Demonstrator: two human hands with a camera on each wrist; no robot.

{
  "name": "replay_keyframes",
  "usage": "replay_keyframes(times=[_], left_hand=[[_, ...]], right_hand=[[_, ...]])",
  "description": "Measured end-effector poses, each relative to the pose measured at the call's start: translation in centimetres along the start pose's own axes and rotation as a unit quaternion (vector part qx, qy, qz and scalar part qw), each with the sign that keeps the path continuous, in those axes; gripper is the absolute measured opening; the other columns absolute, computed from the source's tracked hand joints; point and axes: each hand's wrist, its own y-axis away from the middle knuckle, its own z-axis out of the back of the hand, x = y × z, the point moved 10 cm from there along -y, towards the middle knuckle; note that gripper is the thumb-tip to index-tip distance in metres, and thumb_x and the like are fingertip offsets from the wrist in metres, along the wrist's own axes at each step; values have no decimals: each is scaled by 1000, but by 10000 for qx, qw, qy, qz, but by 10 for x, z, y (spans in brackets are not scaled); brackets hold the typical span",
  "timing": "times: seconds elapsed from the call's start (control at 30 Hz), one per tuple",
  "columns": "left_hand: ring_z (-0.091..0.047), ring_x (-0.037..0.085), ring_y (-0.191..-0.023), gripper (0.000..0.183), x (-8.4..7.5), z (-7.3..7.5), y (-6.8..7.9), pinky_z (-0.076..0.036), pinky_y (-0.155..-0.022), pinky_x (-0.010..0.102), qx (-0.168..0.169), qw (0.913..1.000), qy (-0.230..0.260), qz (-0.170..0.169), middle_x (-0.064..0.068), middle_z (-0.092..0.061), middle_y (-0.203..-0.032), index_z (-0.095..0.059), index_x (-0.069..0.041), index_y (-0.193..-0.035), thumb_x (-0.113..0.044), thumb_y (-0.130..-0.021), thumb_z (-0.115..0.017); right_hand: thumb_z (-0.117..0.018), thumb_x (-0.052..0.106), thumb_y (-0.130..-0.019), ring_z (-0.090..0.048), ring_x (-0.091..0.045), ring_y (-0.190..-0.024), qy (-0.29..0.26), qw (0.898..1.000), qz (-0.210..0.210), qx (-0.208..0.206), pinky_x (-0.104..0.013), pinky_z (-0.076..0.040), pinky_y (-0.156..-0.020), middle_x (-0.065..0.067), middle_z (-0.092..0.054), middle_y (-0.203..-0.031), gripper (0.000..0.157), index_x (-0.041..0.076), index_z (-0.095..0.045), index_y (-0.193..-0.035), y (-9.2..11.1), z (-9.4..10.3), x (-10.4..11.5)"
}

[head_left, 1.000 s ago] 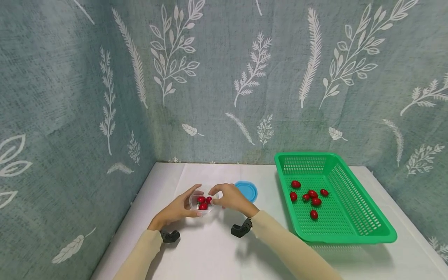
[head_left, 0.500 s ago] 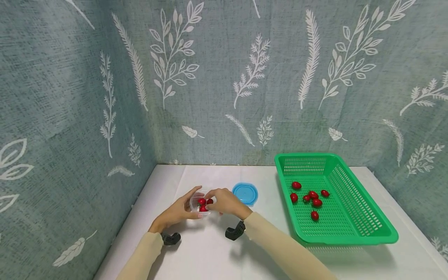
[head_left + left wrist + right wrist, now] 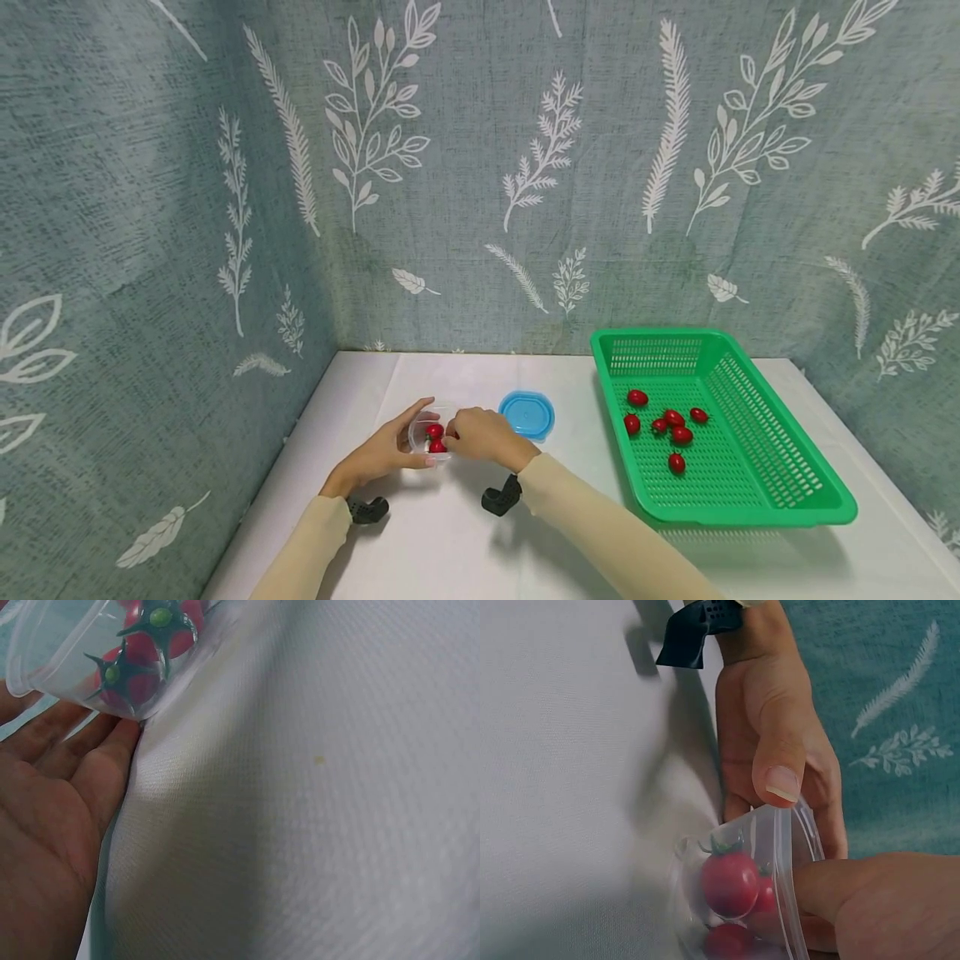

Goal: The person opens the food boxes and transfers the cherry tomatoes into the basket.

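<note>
My left hand [image 3: 382, 450] holds a small clear plastic tub [image 3: 739, 825], its thumb and fingers round the side. Inside lie red cherry tomatoes [image 3: 730, 883] with green stems; two of these tomatoes [image 3: 127, 679] show through the wall in the left wrist view. My right hand [image 3: 487, 437] comes over the rim from the right, with its curled fingers inside the tub. A bit of red shows at its fingertips, where it seems to pinch one tomato, mostly hidden by the hand. To the right of the tub lies a blue lid [image 3: 527, 415].
On the right stands a green plastic basket [image 3: 795, 400] with several cherry tomatoes [image 3: 673, 418] on its left side. A white cloth [image 3: 450, 542] covers the table. Patterned grey-green fabric [image 3: 465, 167] hangs behind and to the left.
My right hand has moved down into the tub, and its fingers have closed in at the right-hand tomato, which they now mostly cover. The left hand stays round the tub.
</note>
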Motion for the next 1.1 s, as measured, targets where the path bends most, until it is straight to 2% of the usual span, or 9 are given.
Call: replay_keyframes(times=[0.13,0.3,0.47,0.67,0.87,1.1], left_hand=[[-37,32,-145,106,2,1,0,-36,-111,58,-62,9998,-182,14,11,-43,-157,-20,-20,-166,-21,-85,-88],[-33,32,-148,107,3,2,1,-35,-110,59,-78,9995,-307,34,8,-43,-157,-20,-21,-166,-25,-84,-88],[-38,32,-146,107,2,0,1,-35,-112,59,-20,9998,-173,17,11,-41,-159,-19,-21,-166,-22,-84,-88],[-46,31,-140,106,0,0,0,-42,-109,51,67,9999,-63,-84,14,-37,-160,-17,-20,-166,-18,-86,-86],[-44,31,-142,105,-1,1,1,-40,-111,54,35,9999,-100,-73,13,-38,-160,-17,-20,-166,-20,-87,-86],[-40,32,-145,106,1,1,2,-34,-114,58,-19,9998,-176,-3,11,-40,-159,-17,-21,-166,-22,-86,-86]], right_hand=[[-57,27,-105,-45,-9,-53,77,9994,-159,289,-26,-35,-52,7,-48,-60,35,19,-64,-73,2,-6,-3],[-54,31,-107,-54,-10,-50,-128,9985,-193,489,-26,-40,-50,7,-57,-65,31,16,-72,-86,3,-12,-5],[-60,31,-105,-54,-9,-50,-696,9970,-7,342,-24,-43,-50,6,-62,-70,23,15,-76,-98,2,-11,-5],[-73,27,-97,-57,-6,-59,-1425,9891,373,0,-22,-46,-55,8,-69,-76,15,14,-78,-92,1,-1,-5],[-80,26,-91,-59,-1,-71,-1507,9861,656,-266,-22,-48,-65,13,-71,-80,10,16,-79,-90,2,7,-7],[-84,22,-86,-62,-2,-75,-1568,9855,608,-232,-23,-48,-65,11,-73,-82,12,14,-80,-94,5,12,-10]])
